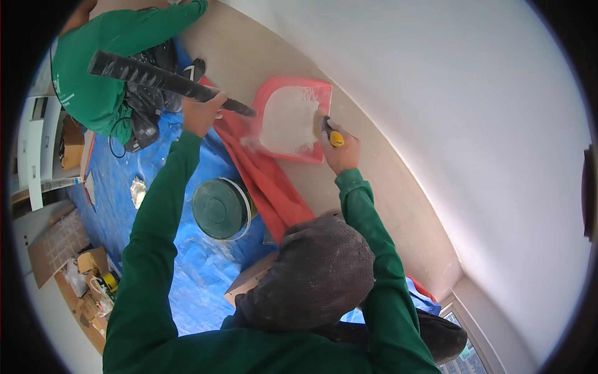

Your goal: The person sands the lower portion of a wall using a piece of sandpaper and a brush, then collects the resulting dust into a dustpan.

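Observation:
My left hand point(202, 114) is closed round a thick black handle point(152, 78), whose far end meets the rounded back of a red dustpan point(325, 96). The dustpan lies on the beige floor with its straight edge toward the white wall. Pale powder point(286, 121) covers most of its inside. My right hand point(342, 148) grips a brush point(327, 128) with a black and yellow handle. Its tan bristles are at the dustpan's straight edge, by the powder. A red cloth strip point(265, 177) runs along the floor between the dustpan and my dusty dark knee.
A green lidded bucket point(218, 209) with a white bail stands on a blue tarp point(202, 280). A co-worker in green point(103, 78) crouches at upper left. Open drawers point(40, 149) and cardboard boxes point(93, 262) are along the left. The white wall point(473, 124) bounds the right.

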The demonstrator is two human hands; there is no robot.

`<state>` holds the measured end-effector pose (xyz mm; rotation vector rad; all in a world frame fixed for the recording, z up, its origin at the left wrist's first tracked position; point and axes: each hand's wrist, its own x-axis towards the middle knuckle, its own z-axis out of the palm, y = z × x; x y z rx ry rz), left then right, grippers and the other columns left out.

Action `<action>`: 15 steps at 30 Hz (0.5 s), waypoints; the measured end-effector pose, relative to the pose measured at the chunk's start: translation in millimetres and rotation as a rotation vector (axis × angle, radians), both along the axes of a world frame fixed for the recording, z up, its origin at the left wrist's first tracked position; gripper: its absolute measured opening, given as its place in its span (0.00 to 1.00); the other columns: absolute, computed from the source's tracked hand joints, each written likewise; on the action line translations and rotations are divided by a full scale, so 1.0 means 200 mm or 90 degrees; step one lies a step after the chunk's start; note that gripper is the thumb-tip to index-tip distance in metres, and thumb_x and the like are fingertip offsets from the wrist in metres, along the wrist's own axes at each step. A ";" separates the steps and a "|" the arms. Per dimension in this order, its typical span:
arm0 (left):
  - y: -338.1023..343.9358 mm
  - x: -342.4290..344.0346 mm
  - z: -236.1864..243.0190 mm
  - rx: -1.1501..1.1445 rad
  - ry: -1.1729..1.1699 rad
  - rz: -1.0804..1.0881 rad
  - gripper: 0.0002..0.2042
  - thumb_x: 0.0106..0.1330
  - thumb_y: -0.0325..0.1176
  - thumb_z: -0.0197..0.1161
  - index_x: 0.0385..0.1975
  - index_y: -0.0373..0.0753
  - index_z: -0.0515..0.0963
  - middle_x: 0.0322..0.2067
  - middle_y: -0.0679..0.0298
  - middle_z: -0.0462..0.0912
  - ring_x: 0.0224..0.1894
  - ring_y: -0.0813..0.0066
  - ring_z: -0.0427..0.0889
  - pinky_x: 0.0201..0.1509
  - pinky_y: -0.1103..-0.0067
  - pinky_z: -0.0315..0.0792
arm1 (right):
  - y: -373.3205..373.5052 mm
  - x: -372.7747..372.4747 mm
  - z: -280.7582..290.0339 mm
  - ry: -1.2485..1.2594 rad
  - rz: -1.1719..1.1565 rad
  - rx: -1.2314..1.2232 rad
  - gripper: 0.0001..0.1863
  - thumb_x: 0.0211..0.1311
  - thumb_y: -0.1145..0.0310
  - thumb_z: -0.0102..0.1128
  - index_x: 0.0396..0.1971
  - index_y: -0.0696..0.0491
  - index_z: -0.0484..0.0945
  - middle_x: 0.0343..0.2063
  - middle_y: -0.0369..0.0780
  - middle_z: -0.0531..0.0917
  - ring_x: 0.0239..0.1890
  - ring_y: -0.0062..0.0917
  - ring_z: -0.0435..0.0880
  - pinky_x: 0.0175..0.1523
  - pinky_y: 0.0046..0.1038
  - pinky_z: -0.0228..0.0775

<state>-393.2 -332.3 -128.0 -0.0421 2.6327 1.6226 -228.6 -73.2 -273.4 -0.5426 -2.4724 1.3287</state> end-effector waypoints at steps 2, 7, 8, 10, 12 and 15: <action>0.01 0.02 -0.01 0.007 0.004 0.009 0.09 0.51 0.28 0.68 0.27 0.29 0.79 0.21 0.64 0.79 0.24 0.77 0.81 0.21 0.83 0.76 | 0.21 0.04 0.01 -0.011 -0.049 0.077 0.22 0.54 0.59 0.60 0.50 0.50 0.79 0.29 0.49 0.83 0.35 0.44 0.83 0.43 0.42 0.73; 0.05 -0.03 -0.02 -0.031 0.038 0.003 0.10 0.50 0.29 0.67 0.27 0.28 0.79 0.22 0.62 0.80 0.21 0.78 0.79 0.20 0.82 0.74 | 0.16 -0.13 -0.09 -0.233 -0.086 0.152 0.22 0.54 0.61 0.64 0.48 0.53 0.80 0.32 0.50 0.84 0.37 0.44 0.83 0.46 0.39 0.75; 0.05 -0.04 -0.02 -0.038 0.017 0.020 0.10 0.50 0.29 0.67 0.27 0.28 0.79 0.22 0.62 0.80 0.21 0.77 0.79 0.20 0.82 0.74 | 0.08 -0.15 -0.10 -0.157 -0.008 0.065 0.22 0.53 0.62 0.64 0.50 0.52 0.79 0.34 0.50 0.84 0.40 0.44 0.83 0.47 0.39 0.74; 0.04 -0.04 -0.02 -0.034 0.011 0.026 0.10 0.50 0.29 0.67 0.26 0.27 0.79 0.21 0.61 0.81 0.19 0.77 0.79 0.21 0.82 0.74 | -0.05 -0.14 -0.10 -0.074 0.063 -0.049 0.23 0.52 0.63 0.64 0.51 0.51 0.78 0.37 0.50 0.84 0.42 0.44 0.82 0.49 0.39 0.73; 0.03 -0.02 -0.03 0.004 0.007 0.031 0.10 0.50 0.29 0.67 0.25 0.27 0.80 0.19 0.61 0.80 0.18 0.77 0.78 0.21 0.81 0.74 | -0.07 -0.08 -0.08 -0.009 0.130 -0.125 0.23 0.52 0.63 0.65 0.50 0.52 0.79 0.38 0.50 0.83 0.44 0.45 0.82 0.50 0.39 0.73; 0.03 0.01 -0.05 -0.001 0.038 0.028 0.10 0.50 0.30 0.67 0.25 0.29 0.80 0.17 0.61 0.80 0.18 0.76 0.79 0.22 0.80 0.75 | 0.07 0.00 -0.05 0.002 -0.113 -0.085 0.22 0.54 0.64 0.62 0.50 0.53 0.79 0.37 0.51 0.83 0.42 0.44 0.83 0.49 0.38 0.73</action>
